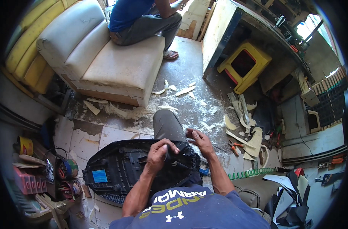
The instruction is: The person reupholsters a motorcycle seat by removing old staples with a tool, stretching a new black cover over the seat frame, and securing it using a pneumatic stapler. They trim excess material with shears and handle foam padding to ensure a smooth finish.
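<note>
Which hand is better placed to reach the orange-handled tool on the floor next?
Probably the right hand: it is nearer the orange-handled metal tool, on the same side, and looks open. The left hand is farther off, curled over the long black plastic seat base.

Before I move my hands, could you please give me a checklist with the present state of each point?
1. Black base with its ribbed underside up: ok; the blue label shows.
2. Left hand at the base: ok, over its right-hand part.
3. Right hand gripping: cannot tell; it is by the base's right end.
4. Orange-handled tool nearby: ok, to the right of the hands.
5. Floor free of scraps: not ok; pale scraps lie scattered.
</note>
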### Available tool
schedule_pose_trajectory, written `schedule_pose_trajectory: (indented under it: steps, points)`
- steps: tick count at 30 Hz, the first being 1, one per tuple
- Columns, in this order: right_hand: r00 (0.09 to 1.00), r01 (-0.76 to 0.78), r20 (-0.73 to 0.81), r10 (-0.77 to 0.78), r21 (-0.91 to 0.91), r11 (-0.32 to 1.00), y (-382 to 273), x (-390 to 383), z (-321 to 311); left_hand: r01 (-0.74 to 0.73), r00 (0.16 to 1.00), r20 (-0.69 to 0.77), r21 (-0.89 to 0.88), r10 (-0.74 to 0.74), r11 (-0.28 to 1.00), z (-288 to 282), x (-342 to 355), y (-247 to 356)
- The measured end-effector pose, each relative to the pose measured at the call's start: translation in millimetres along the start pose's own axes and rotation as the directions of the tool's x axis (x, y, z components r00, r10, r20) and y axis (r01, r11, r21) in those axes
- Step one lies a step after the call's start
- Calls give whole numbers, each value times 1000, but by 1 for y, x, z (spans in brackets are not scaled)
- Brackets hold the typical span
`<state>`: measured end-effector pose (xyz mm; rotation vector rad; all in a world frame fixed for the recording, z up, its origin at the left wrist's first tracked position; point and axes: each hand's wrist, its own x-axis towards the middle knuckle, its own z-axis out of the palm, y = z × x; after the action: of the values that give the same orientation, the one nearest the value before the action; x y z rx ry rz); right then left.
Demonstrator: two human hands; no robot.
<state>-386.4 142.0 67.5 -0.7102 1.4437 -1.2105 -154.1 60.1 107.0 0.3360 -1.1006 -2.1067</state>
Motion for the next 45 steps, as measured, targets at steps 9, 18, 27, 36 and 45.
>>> schedule_pose_trajectory:
  steps: [9, 18, 27, 36, 45]
  points:
    - [773, -343, 607, 184, 157, 926, 3, 33, 151, -411, 910, -79, -41, 407, 911, 59, 17, 165]
    - [786, 281, 581, -211, -32, 959, -46, 118, 300, -604, 792, 268, 211, 549, 768, 192, -136, 488]
    - [828, -257, 516, -220, 698, 668, -75, 138, 187, -723, 456, -83, 546, 886, 423, 134, -291, 434]
    - [998, 48, -27, -50, -74, 996, -7, 128, -83, -492, 338, -785, 324, 520, 809, -165, -259, 173]
    - [950, -13, -11, -313, -1000, -4, -72, 31, 23, -356, 357, -928, -30, 107, 934, -158, -256, 99]
